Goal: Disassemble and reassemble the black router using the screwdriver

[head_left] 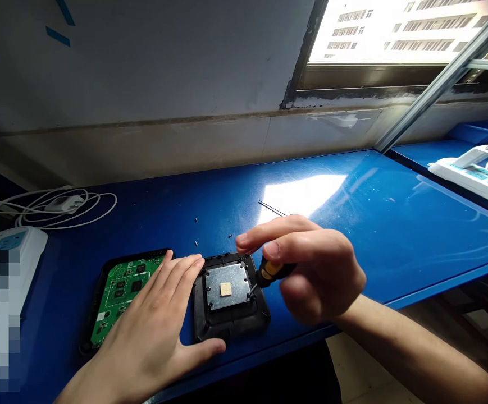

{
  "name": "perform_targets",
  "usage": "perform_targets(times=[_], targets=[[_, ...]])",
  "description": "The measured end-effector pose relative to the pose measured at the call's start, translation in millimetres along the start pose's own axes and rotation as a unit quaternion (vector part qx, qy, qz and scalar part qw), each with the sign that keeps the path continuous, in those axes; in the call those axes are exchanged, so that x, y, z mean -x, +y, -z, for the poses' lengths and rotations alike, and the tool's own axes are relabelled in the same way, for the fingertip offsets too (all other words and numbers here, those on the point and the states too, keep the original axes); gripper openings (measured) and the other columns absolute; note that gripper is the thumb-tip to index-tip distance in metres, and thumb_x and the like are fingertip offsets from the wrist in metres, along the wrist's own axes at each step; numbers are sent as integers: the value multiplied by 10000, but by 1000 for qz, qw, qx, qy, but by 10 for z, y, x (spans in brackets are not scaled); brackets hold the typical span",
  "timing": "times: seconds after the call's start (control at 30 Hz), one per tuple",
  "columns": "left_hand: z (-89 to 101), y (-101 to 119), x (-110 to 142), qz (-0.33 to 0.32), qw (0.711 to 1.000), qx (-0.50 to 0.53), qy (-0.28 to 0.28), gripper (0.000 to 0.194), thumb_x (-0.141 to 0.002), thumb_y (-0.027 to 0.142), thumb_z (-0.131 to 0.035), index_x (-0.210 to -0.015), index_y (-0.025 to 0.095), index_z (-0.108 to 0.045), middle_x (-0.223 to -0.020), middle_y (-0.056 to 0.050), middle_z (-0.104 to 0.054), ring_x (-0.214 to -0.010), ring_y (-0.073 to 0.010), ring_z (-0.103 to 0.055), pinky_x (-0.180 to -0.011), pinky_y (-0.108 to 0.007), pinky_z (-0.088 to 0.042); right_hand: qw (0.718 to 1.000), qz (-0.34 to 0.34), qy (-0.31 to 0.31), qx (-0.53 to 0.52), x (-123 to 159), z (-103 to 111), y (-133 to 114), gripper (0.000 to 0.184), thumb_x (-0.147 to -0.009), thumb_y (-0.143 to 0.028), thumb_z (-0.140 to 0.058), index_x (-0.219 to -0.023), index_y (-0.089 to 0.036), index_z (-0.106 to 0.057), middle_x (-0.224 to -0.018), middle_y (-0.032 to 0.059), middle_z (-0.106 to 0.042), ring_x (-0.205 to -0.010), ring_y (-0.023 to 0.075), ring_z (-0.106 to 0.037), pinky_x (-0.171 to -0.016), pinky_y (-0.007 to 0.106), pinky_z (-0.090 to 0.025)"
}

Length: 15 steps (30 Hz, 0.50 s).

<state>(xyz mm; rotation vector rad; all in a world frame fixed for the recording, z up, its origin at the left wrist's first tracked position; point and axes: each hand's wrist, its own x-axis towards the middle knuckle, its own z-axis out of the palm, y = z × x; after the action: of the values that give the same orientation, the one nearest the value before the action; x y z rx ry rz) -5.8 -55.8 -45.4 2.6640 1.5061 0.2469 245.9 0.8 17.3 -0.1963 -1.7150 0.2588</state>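
Right hand (317,269): its fingers were closed around the black-and-yellow handle of a screwdriver (269,272), with the index and middle fingers extended above it. The handle sloped down to the left, and its shaft reached the right edge of a metal plate (237,292), toward the near corner. The plate lay in a black housing (210,332), to the left of this grip and below it; a small beige square pad (226,289) sat near the plate's middle.

Left hand (159,320): it was laid palm down, its fingers extended close together and its thumb spread away from them. It pinched nothing; the fingertips reached the housing's far left corner, and the thumb lay at its near edge. The housing was thus to the right of the palm, between the two hands. Partly beneath the fingers, to the left, was a green circuit board (119,289) in a black case (96,297).

Surroundings: three small screws (196,243) lay on the blue table (159,207), beyond the housing. A pair of thin dark rods (272,208) lay farther off, beside a bright reflection. A coiled white cable (109,209) occupied the far left, and a white power strip (479,174) the far right.
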Motion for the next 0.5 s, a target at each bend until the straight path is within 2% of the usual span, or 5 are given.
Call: perform_targets(times=[0.13, 0.2, 0.3, 0.37, 0.5], targets=[[8, 8, 3, 5, 1000, 8, -4, 1057, -800, 800, -688, -1624, 255, -312, -1619, -104, -513, -1558, -477, -319, -1102, -628, -553, 997, 16, 16, 69, -10, -9, 14, 160, -930, -271, -757, -970, -117, -742, -912, 84, -682, -732, 125, -702, -618, 224, -621], [10, 12, 7, 3, 1000, 6, -4, 1058, -803, 805, -681, -1624, 252, -307, -1622, -103, -511, -1556, -480, -320, -1093, -626, -562, 997, 14, 12, 69, -11, -24, 10, 105, -946, -125, -668, -1018, -98, -739, -927, 116, -731, -794, 146, -735, -659, 229, -632], [9, 16, 6, 0, 1000, -6, 1, 1060, -810, 809, -672, -1622, 246, -289, -1625, -106, -507, -1549, -485, -332, -1085, -629, -570, 999, 11, 4, 30, 6, -36, 16, 292, -981, -41, -460, -1148, -66, -698, -960, 162, -788, -884, 193, -784, -721, 287, -666], [7, 16, 2, -4, 1000, -13, 4, 1059, -815, 815, -661, -1620, 243, -279, -1618, -112, -515, -1543, -488, -342, -1079, -636, -573, 1000, 9, 9, 20, 21, -35, 29, 273, -1019, -115, -454, -1160, -101, -687, -918, 130, -788, -850, 190, -787, -713, 294, -672], [8, 12, -6, -6, 1000, -12, 0, 1066, -817, 820, -653, -1624, 246, -257, -1615, -123, -518, -1538, -491, -350, -1069, -629, -583, 998, -1, 38, 55, 36, -35, 39, 208, -932, -346, -758, -1035, -179, -687, -869, 53, -714, -744, 152, -728, -612, 251, -647]])
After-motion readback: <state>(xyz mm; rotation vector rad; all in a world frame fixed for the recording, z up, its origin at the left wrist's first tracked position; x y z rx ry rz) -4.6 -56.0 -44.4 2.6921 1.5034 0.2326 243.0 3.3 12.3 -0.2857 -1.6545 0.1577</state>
